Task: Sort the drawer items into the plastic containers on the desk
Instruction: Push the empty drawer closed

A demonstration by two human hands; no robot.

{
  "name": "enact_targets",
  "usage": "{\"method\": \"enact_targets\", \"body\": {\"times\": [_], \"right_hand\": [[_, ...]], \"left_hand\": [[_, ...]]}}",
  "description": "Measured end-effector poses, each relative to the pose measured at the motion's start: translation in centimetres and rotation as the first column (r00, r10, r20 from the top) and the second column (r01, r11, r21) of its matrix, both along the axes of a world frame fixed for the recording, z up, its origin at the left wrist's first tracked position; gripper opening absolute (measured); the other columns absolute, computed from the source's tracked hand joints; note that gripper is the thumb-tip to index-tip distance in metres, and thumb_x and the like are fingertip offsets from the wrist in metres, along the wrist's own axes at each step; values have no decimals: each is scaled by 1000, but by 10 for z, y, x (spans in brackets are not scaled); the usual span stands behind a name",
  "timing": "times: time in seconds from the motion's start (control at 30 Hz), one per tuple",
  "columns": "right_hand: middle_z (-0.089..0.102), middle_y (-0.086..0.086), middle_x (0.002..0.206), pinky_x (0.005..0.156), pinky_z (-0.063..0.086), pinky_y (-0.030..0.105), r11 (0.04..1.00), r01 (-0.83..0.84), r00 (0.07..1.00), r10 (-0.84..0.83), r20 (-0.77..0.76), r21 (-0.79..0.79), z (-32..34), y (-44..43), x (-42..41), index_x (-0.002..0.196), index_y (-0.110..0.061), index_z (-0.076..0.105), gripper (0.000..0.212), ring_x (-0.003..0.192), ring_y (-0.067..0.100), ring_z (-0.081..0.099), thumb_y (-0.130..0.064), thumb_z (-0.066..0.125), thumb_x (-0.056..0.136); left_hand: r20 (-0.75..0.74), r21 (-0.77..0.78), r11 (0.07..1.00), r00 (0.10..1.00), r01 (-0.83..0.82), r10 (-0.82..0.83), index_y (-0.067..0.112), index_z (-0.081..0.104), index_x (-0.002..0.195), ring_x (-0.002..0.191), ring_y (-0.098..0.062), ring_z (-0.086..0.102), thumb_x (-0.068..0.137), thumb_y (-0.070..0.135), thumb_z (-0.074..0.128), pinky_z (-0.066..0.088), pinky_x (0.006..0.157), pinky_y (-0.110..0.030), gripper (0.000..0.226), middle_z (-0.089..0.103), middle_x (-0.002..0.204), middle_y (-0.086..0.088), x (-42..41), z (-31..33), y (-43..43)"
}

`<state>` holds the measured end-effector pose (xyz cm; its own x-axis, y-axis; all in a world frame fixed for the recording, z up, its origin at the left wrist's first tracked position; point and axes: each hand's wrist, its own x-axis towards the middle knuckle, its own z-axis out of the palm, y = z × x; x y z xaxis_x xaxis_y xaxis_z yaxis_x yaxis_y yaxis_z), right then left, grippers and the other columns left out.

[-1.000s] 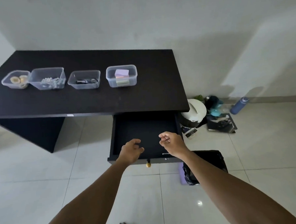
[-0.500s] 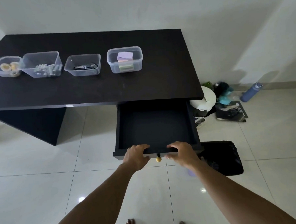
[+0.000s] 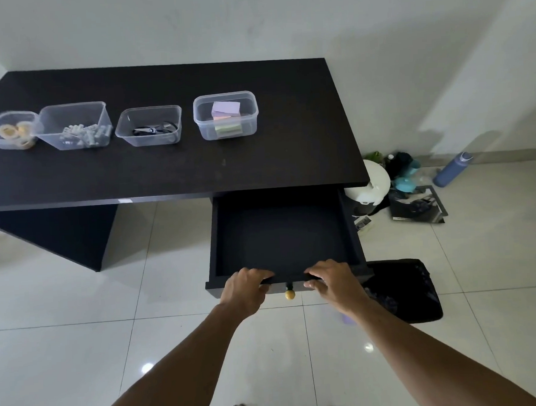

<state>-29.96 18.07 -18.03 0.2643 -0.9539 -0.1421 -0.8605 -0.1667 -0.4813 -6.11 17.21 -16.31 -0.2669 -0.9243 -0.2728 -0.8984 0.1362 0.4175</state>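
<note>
left hand [image 3: 245, 289], right hand [image 3: 334, 281] — drawer [image 3: 280, 233] front edge

**Lighting and image quality**

Dim, soft indoor light. Two small glare spots on the glossy floor [image 3: 147, 368] tiles. Drawer [image 3: 280, 233] interior nearly black, detail lost. Broad soft shadow on the right wall [image 3: 477, 77]. Container [image 3: 8, 131] at the tabletop's left edge is smeared. Desk [image 3: 289, 158] edges bow from wide-angle distortion.
</note>
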Motion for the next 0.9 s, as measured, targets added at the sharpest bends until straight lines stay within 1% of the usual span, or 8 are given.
{"method": "enact_targets", "body": {"times": [0.1, 0.33, 0.43, 0.53, 0.6, 0.67, 0.8, 0.9], "right_hand": [[71, -4, 109, 90, 43, 40, 1000, -6, 1000, 6, -24, -30, 3, -7, -2, 116, -17, 72, 31, 104, 20, 61, -36, 65, 93], [69, -4, 112, 91, 39, 37, 999, -5, 999, 3, -45, -37, 1, -27, -4, 120, -17, 69, 33, 107, 18, 59, -37, 63, 95], [69, -4, 110, 91, 40, 38, 998, 13, 1000, -14, -25, -60, -4, -35, -1, 119, -17, 70, 32, 103, 19, 60, -36, 64, 94], [70, -2, 105, 86, 45, 39, 995, 27, 999, -25, 22, -94, -8, -41, 3, 114, -16, 72, 28, 97, 20, 63, -34, 66, 93], [71, -3, 101, 81, 46, 38, 990, 21, 999, -17, 35, -136, -11, -43, 3, 110, -16, 73, 25, 93, 20, 64, -33, 67, 92], [70, -5, 100, 82, 46, 38, 981, 9, 1000, -7, 8, -196, -14, -44, 1, 110, -19, 73, 26, 94, 20, 64, -35, 66, 91], [69, -7, 108, 88, 46, 40, 934, -36, 996, 6, -85, -357, -22, -42, -4, 114, -24, 69, 36, 102, 16, 64, -45, 52, 92], [69, -8, 105, 90, 45, 42, 909, -41, 995, -1, -101, -416, -27, -38, -4, 110, -24, 70, 32, 100, 17, 65, -43, 50, 93]], "left_hand": [[-8, -13, 1000, 1000, 2, -2, 27, 64, 131, 100, -20, 66, 98, 23, 61, 52, 80, -24, 33, 70, 118, 4, -1, 4, -6], [-19, -9, 1000, 1000, 11, -11, 25, 62, 133, 103, -20, 66, 98, 25, 61, 54, 85, -25, 35, 70, 121, 3, -4, 1, -26], [-34, -2, 1000, 999, -12, 11, 24, 62, 133, 101, -20, 67, 99, 23, 61, 57, 86, -30, 34, 71, 120, 1, -3, -2, -34], [-57, -58, 998, 998, -25, 22, 24, 62, 133, 113, -20, 63, 97, 20, 63, 53, 97, -33, 36, 67, 128, 2, 1, -7, -40], [-26, -125, 992, 1000, -7, 3, 27, 53, 142, 137, -20, 46, 97, 21, 62, 37, 114, -37, 46, 53, 146, 4, 4, -10, -40], [31, -171, 985, 999, 14, -9, 29, 37, 152, 152, -23, 20, 98, 27, 60, 21, 122, -43, 59, 31, 161, 3, 7, -12, -39], [139, -227, 973, 990, 39, -7, 29, 8, 159, 152, -26, -15, 96, 38, 60, 5, 123, -51, 82, -7, 167, -4, 10, -18, -40], [184, -287, 957, 983, 52, 2, 27, 0, 157, 150, -29, -16, 91, 43, 66, 7, 122, -54, 94, -6, 167, -9, 11, -23, -41]]}}
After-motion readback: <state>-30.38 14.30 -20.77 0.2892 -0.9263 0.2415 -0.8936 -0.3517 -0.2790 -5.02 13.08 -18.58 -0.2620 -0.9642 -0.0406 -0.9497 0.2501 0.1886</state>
